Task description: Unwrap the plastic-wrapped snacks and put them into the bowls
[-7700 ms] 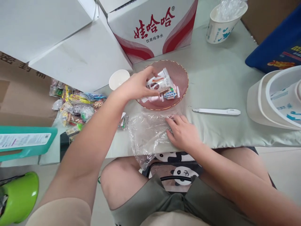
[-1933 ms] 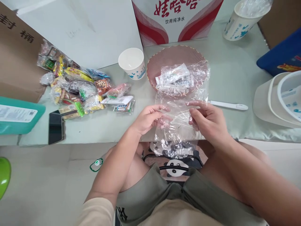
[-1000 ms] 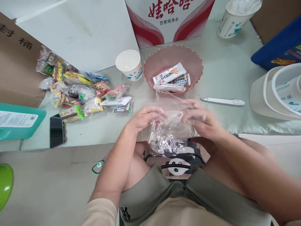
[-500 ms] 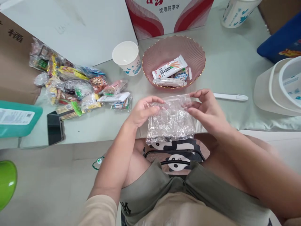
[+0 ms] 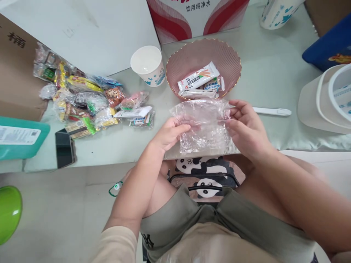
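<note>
A crinkled clear plastic bag (image 5: 204,128) is stretched between my two hands over the front edge of the table. My left hand (image 5: 171,135) pinches its left side, thumb on top and some fingers behind the film. At the right side, my right hand (image 5: 246,128) grips the bag between thumb and fingers. Just beyond the bag stands a pink ribbed bowl (image 5: 230,62) with a gold scalloped rim. In it lie a white snack packet (image 5: 199,76) and a few other wrapped snacks.
Many wrapped snacks (image 5: 87,98) lie piled at the left, with a phone (image 5: 65,148) in front. A paper cup (image 5: 148,67) stands left of the bowl. A white strip-shaped handle (image 5: 272,111) and a whitish plastic bucket (image 5: 315,98) are at the right. Boxes (image 5: 197,22) line the back.
The bag's upper part has unfolded and spread away from me towards the bowl, and its lower edge has risen. Both hands have shifted slightly right, still holding it.
</note>
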The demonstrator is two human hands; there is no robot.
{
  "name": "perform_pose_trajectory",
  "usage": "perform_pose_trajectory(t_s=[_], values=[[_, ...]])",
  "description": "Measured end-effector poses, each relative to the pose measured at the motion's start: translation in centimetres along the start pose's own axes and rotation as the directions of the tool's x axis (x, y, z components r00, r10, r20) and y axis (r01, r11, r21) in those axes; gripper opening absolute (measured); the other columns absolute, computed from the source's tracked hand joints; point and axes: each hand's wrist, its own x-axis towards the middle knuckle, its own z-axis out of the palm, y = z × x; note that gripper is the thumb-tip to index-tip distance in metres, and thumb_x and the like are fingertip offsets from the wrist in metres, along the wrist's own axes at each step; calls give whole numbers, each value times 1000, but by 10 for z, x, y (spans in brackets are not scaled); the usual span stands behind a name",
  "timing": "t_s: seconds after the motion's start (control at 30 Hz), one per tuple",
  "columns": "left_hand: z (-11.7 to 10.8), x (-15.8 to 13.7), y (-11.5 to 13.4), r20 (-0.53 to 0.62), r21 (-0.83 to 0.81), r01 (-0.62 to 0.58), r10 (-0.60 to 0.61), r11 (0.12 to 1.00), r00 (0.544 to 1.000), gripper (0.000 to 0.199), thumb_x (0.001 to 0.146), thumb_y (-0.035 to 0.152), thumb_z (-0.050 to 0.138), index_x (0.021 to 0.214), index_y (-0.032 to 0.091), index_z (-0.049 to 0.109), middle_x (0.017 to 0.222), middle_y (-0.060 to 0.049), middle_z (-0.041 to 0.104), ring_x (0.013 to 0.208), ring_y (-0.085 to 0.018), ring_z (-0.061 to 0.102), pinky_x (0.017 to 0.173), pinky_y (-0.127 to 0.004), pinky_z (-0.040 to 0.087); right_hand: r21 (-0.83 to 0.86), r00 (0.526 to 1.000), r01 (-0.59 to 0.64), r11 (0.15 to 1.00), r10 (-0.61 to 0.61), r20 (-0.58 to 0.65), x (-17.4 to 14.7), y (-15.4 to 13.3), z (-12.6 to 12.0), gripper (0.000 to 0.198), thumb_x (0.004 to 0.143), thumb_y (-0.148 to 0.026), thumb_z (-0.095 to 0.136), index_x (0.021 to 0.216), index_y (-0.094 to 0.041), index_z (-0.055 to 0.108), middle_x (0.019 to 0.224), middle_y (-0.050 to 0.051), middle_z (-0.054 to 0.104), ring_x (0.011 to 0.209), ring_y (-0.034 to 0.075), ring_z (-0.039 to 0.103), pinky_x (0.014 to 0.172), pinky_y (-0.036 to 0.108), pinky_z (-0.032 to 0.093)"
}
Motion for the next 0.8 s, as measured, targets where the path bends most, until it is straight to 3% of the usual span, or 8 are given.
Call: perform_pose_trajectory(t_s=[0.13, 0.27, 0.37, 0.43, 0.5, 0.6, 0.7, 0.8], values=[[4, -4, 0, 36, 31, 8, -9, 999, 999, 31, 73, 27, 75, 102, 18, 69, 97, -6, 81, 87, -24, 79, 60, -25, 56, 105, 990, -62, 993, 48, 130, -2, 1, 4, 62, 70, -47, 83, 121, -28, 55, 127, 8, 66, 121, 27, 67, 105, 45, 55], [5, -7, 0, 64, 107, -20, 13, 994, 998, 30, 69, 22, 69, 99, 20, 69, 90, -2, 78, 80, -20, 77, 54, -22, 50, 171, 921, -310, 935, 251, 297, -8, -4, 13, 64, 69, -48, 87, 121, -25, 58, 120, 10, 73, 113, 29, 72, 96, 46, 60], [4, -6, -2, 67, 109, -21, 14, 994, 998, 29, 65, 20, 66, 94, 20, 70, 86, -1, 76, 77, -18, 74, 55, -23, 50, 192, 878, -396, 898, 309, 366, -10, -3, 17, 57, 68, -50, 87, 111, -21, 64, 111, 11, 76, 103, 27, 73, 87, 43, 62], [3, -5, -2, 12, 123, -9, 8, 992, 1000, 31, 62, 18, 62, 92, 19, 70, 84, -1, 77, 73, -17, 72, 56, -23, 49, 143, 889, -372, 917, 308, 340, -10, 1, 17, 47, 70, -50, 85, 102, -20, 66, 97, 7, 75, 85, 21, 71, 74, 35, 61], [2, -3, -1, -72, 140, 1, 9, 990, 997, 34, 59, 17, 58, 90, 17, 70, 83, -3, 77, 68, -16, 70, 53, -23, 47, 60, 938, -289, 955, 271, 215, -9, 4, 16, 35, 75, -46, 80, 93, -20, 66, 81, 2, 69, 65, 13, 62, 60, 28, 53], [3, 0, 0, -109, 138, -12, 27, 990, 994, 32, 64, 21, 62, 93, 17, 71, 83, -4, 77, 66, -17, 69, 53, -24, 49, -75, 990, -138, 988, 140, 23, -7, 4, 15, 20, 79, -35, 75, 86, -21, 63, 72, -2, 63, 58, 10, 55, 55, 25, 47], [6, 1, -1, -98, 212, -64, 87, 975, 991, 28, 72, 34, 76, 95, 18, 72, 74, -1, 72, 61, -14, 67, 51, -22, 50, -117, 993, -99, 988, 105, 48, -6, 1, 15, 23, 79, -30, 74, 97, -21, 62, 74, -2, 66, 61, 11, 60, 56, 25, 49], [7, 0, -2, -141, 279, -136, 181, 951, 973, 32, 75, 44, 81, 88, 17, 72, 65, 3, 63, 48, -9, 58, 43, -21, 43, -118, 990, -120, 986, 128, 59, -4, 4, 14, 21, 85, -36, 70, 98, -21, 62, 60, -6, 57, 47, 10, 49, 45, 24, 38]])
